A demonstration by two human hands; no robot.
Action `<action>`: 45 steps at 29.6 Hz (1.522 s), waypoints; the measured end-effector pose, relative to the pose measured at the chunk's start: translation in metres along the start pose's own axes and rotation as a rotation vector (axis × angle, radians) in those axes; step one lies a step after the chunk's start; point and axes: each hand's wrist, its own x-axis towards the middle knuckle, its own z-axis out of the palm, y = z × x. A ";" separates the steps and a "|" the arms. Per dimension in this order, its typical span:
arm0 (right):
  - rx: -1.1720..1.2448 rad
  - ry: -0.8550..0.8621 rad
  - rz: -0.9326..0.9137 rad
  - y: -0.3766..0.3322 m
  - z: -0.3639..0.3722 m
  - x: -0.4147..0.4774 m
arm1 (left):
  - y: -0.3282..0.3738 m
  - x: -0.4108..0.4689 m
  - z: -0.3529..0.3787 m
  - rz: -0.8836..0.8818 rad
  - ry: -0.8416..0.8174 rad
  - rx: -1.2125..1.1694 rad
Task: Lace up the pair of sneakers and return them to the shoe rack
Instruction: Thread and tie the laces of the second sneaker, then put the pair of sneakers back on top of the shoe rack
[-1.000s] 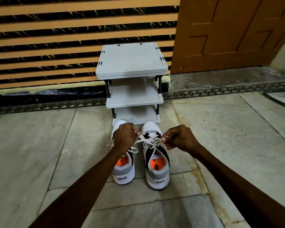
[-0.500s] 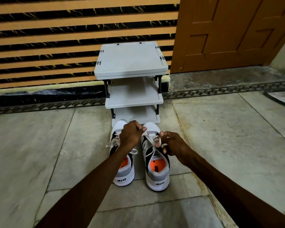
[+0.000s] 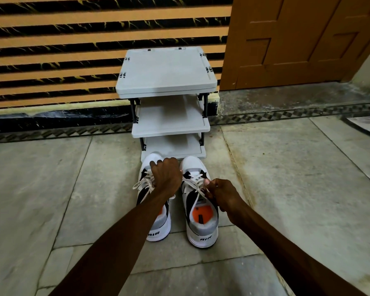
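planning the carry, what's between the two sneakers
Head view: only a bare strip of stone floor separates the left sneaker and right sneaker.

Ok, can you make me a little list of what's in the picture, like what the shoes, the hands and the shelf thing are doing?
left sneaker: on the floor, toe toward the rack, laces loose
right sneaker: beside it, laces loose
left hand: closed over the left sneaker's laces
right hand: pinching a lace of the right sneaker
shoe rack: grey, three shelves, no shoes on it
floor: stone tiles
door: brown wood, behind the rack to the right
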 end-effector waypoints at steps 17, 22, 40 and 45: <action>-0.425 0.029 -0.312 0.012 -0.015 -0.032 | -0.033 -0.016 -0.004 0.096 -0.011 -0.253; -0.915 -0.017 -0.430 0.002 0.002 -0.068 | -0.051 -0.062 -0.017 0.144 0.088 -0.178; -1.194 -0.067 -0.547 0.045 0.023 -0.067 | -0.066 -0.138 -0.026 0.282 -0.111 0.058; -1.028 0.055 -0.617 0.024 0.015 -0.070 | -0.066 -0.136 -0.055 0.322 -0.002 -0.031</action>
